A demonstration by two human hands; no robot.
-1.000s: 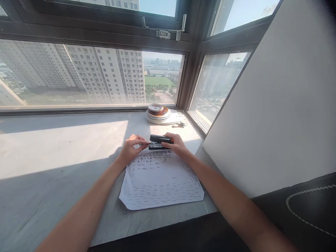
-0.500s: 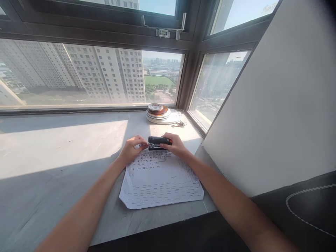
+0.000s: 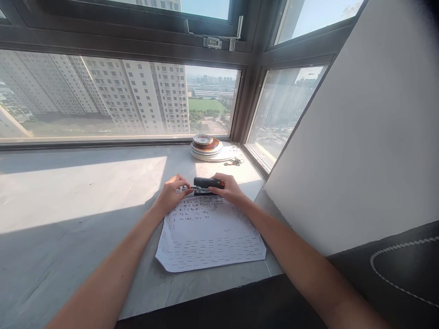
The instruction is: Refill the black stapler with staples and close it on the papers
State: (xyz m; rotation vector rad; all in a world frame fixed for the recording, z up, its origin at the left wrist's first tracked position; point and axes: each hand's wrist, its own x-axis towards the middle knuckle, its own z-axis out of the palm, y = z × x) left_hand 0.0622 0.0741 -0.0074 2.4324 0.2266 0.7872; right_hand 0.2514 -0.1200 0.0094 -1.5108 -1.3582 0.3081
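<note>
A black stapler (image 3: pixel 203 182) with a reddish-orange patch near its back end is held above the far edge of the paper, its upper and lower arms spread apart. My right hand (image 3: pixel 228 187) is wrapped round its back end. At the stapler's front end, my left hand (image 3: pixel 175 193) is closed in a pinch. A small metallic bit shows by those fingertips, too small to name. Below both hands lie white paper sheets (image 3: pixel 209 233) with cut corners, handwriting near the top and many short staple-like dashes across the lower part and sides.
A stack of plates (image 3: pixel 206 150) stands in the window corner, with a small dark tangled item (image 3: pixel 234 161) beside it. The grey stone sill (image 3: pixel 85 192) runs left under the window. A white wall (image 3: pixel 360 137) slants up on the right.
Almost nothing differs. My left fingers have shifted very slightly at the stapler's front end, and the view has moved a touch.
</note>
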